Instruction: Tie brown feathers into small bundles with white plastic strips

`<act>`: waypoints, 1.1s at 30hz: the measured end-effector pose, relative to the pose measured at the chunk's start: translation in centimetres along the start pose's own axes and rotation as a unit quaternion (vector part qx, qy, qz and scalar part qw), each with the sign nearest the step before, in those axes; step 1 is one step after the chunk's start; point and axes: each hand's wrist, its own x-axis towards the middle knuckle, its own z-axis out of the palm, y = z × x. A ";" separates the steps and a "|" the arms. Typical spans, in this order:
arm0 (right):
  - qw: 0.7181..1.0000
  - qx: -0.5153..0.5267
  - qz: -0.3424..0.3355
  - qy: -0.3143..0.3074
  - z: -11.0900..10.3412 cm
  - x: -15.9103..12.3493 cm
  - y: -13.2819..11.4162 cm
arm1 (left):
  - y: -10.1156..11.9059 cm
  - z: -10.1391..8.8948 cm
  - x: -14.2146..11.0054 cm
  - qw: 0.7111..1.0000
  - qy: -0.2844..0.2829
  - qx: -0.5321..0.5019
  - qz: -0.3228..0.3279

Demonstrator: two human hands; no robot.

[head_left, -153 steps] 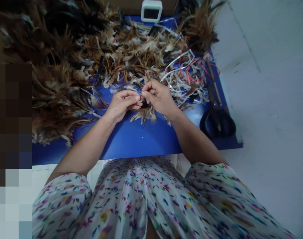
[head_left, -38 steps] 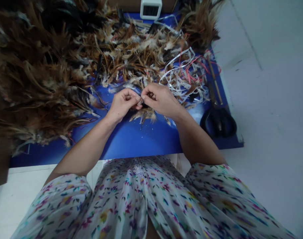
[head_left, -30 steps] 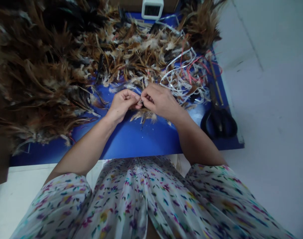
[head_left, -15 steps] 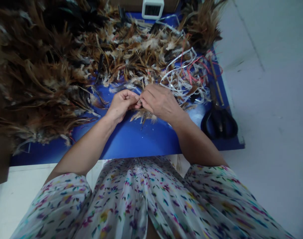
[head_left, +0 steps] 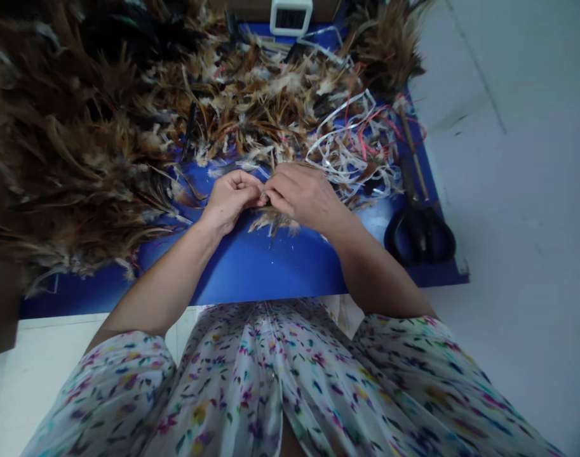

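My left hand (head_left: 233, 198) and my right hand (head_left: 302, 195) meet fingertip to fingertip over the front of the blue tabletop (head_left: 270, 273). Both are closed in a pinch on the pale base of a small feather, mostly covered by the fingers. Just below the fingertips, a few light brown feathers (head_left: 275, 222) lie on the blue surface. Beyond the hands spreads a loose layer of brown and cream feathers (head_left: 251, 95). Right of my right hand is a tangle of white and pink plastic strips (head_left: 340, 155).
Black-handled scissors (head_left: 419, 235) lie at the right front corner, with a thin stick (head_left: 415, 152) behind them. A large heap of brown feathers (head_left: 80, 184) covers the left side. A white digital clock (head_left: 290, 18) stands at the back, and a feather bundle (head_left: 387, 51) sits back right.
The fingertips of both hands have shifted very slightly left, still pinched together. The things on the table lie as before.
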 end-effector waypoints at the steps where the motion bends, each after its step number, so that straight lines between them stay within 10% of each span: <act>1: 1.000 0.027 0.010 0.002 0.0 0.0 0.2 | 0.1 0.0 0.0 1.000 -0.001 0.005 0.006; 22: 0.979 0.171 0.110 -0.027 0.0 0.1 1.1 | -0.1 0.0 -0.3 0.990 0.010 0.104 0.097; 33: 0.921 0.293 0.256 0.000 0.3 0.5 0.6 | -0.3 0.0 -0.7 0.977 0.029 0.155 0.142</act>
